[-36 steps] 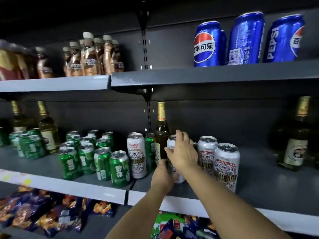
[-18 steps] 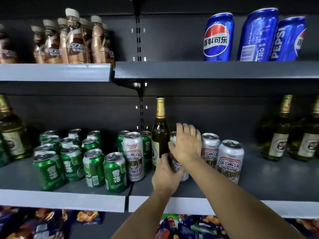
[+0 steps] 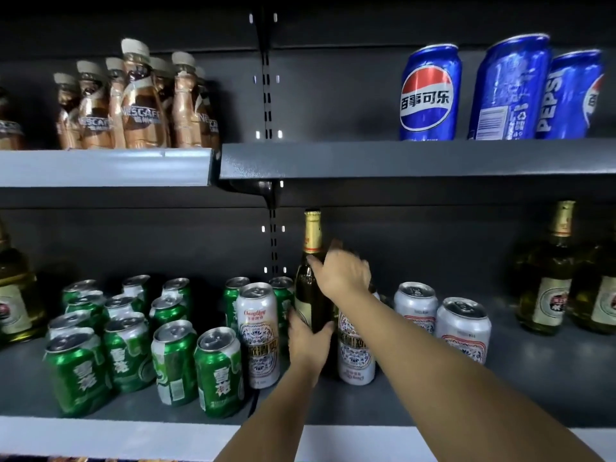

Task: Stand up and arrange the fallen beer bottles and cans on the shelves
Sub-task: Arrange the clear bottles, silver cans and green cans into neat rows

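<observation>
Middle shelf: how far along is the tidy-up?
Done: every can and bottle in view stands upright, including the green cans and white cans. In hand: left hand grips the green bottle low, right hand at its shoulder. Left: placing that bottle.

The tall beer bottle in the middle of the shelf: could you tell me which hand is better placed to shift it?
Left, probably: the left hand already grips the beer bottle low on its body, while the right hand only reaches past its shoulder.
</observation>
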{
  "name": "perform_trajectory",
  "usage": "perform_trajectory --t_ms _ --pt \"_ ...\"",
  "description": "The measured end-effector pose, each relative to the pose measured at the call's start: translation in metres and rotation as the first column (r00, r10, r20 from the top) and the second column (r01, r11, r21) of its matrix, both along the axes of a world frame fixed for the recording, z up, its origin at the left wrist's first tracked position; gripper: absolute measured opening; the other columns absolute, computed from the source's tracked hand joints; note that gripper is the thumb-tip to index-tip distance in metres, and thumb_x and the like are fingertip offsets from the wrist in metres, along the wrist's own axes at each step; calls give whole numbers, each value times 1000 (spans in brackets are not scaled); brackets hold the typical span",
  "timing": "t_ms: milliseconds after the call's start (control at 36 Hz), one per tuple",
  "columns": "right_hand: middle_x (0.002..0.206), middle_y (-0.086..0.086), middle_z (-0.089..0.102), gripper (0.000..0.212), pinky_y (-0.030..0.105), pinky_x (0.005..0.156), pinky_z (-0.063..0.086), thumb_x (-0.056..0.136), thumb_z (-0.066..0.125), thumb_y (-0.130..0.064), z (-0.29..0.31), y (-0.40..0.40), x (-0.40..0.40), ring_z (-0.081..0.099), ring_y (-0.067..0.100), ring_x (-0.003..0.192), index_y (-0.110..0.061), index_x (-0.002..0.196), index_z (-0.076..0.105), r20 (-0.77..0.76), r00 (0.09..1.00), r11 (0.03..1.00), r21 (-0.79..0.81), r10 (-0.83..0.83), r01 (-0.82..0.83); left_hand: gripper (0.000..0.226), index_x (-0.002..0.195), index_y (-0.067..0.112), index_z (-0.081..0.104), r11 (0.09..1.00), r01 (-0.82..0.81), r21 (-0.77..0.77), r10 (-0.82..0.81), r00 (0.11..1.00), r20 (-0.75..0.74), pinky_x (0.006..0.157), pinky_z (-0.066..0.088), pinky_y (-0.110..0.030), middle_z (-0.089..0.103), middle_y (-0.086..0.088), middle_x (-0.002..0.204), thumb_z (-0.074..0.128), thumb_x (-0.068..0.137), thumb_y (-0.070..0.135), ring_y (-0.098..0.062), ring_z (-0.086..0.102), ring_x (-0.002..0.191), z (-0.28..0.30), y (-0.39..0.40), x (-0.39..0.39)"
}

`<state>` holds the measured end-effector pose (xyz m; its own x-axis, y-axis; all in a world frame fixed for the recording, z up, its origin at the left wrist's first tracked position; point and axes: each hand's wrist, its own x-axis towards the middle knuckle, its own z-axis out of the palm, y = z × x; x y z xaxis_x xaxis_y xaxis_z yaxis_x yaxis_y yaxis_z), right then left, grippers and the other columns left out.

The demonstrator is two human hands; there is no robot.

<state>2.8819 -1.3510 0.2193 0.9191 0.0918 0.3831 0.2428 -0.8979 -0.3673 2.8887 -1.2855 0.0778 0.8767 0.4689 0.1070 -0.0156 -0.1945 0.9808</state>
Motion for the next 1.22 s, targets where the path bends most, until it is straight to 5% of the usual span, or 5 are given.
perform_trajectory --t_ms 167,417,556,917,1222 --pt "118 5 62 50 42 103 27 97 40 -57 -1 13 17 57 25 113 -16 123 50 -36 999 995 102 -12 15 89 147 19 30 997 -54 50 53 998 13 107 40 -40 55 -5 137 80 74 22 -27 50 128 -7 2 8" --pt "98 1 66 37 39 92 26 96 45 -54 1 12 -1 55 24 104 -21 99 63 34 999 992 124 -14 10 93 147 22 30 976 -209 55 208 978 18 105 42 -41 55 -7 135 82 70 26 -27 51 126 0 -15 -15" --pt "100 2 67 36 38 91 27 95 49 -51 1 3 -21 53 23 105 -20 105 64 88 996 987 157 19 -33 85 142 18 35 959 -271 77 269 962 37 100 44 -40 54 -7 133 82 71 21 -28 53 121 3 -25 -40" --pt "107 5 65 36 38 81 40 95 49 -51 -3 -38 -107 57 28 104 -17 107 50 156 937 904 256 311 -343 66 125 22 45 869 -470 152 461 883 90 88 50 -40 62 0 114 81 70 25 -25 60 105 19 -64 -140" --pt "118 5 54 80 32 64 39 73 73 -61 -32 -90 -185 60 29 100 -19 126 31 90 953 909 288 288 -302 66 135 23 39 868 -408 281 393 913 113 76 39 -31 61 0 119 72 78 31 -27 60 108 33 -115 -225"
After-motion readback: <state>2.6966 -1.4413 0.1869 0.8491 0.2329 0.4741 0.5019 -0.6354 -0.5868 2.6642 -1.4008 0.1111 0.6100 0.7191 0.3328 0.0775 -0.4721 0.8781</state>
